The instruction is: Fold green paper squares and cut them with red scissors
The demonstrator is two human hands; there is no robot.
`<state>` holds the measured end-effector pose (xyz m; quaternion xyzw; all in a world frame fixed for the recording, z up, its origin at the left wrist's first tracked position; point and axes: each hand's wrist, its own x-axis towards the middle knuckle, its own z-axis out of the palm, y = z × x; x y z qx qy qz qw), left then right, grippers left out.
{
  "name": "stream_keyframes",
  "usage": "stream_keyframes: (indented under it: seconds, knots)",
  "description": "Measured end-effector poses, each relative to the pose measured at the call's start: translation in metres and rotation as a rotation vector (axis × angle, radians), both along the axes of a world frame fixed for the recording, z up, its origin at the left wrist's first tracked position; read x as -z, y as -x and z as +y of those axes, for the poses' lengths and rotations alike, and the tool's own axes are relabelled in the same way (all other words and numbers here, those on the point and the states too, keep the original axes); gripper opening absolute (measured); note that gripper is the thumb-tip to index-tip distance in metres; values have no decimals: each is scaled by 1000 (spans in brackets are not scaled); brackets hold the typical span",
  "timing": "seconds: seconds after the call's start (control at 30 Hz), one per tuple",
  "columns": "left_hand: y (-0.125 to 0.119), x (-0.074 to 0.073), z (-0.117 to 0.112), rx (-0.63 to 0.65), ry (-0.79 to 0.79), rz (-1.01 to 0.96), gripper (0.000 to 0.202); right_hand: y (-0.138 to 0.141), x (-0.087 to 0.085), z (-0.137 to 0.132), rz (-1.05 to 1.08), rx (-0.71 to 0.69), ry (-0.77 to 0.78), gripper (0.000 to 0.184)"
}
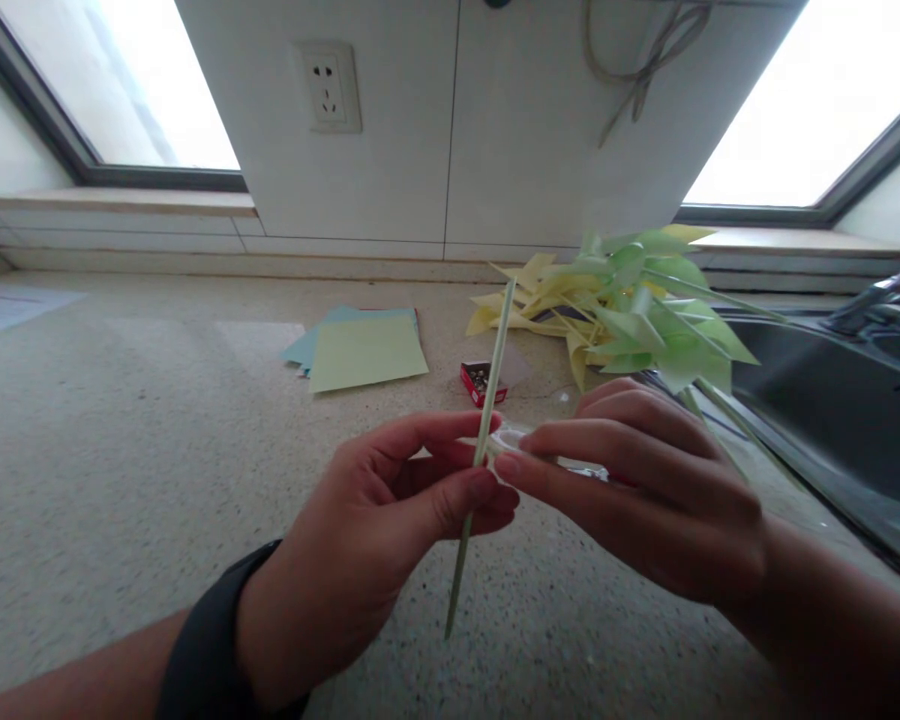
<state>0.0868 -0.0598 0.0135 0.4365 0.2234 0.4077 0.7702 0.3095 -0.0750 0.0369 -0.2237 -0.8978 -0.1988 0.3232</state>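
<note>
Pale green stick (483, 440) sits in the left hand (345, 560), pinched between thumb and fingers a bit below its middle. Long axis runs crosswise to the fingers: upper end beyond them, leaning right in view, lower end sticking out below, free of the desk (157, 480). From the right hand (652, 490), the stick lies just left of the fingertips; left hand is nearer, already on it. Left fingers: gap down to stick thickness, firm-looking grip. Right fingers: curled, nearly together, holding a clear ring (505, 437), looks like tape, mostly hidden. Can't tell if the ring touches the stick. Past the fingers: small red box (468, 385) with bits inside, paper sheets (367, 355) farther left, green and yellow pinwheels (645, 320) beyond the right hand, next to the sink (817, 420).
</note>
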Motion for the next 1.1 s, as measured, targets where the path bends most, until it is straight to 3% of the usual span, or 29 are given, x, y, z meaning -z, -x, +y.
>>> stream_keyframes:
  seconds: [0.53,0.73,0.87,1.1]
  knots:
    - [0,1,2,2,22,-20,22,0,6,3,9,72,22,31]
    - [2,4,3,-32,-61,12,23,0,6,3,11,84,17,29]
    - [3,2,7,-97,-129,132,26,2,5,2,2,92,13,30]
    - [5,-2,9,-81,-24,124,19,1,5,2,-13,45,19,28]
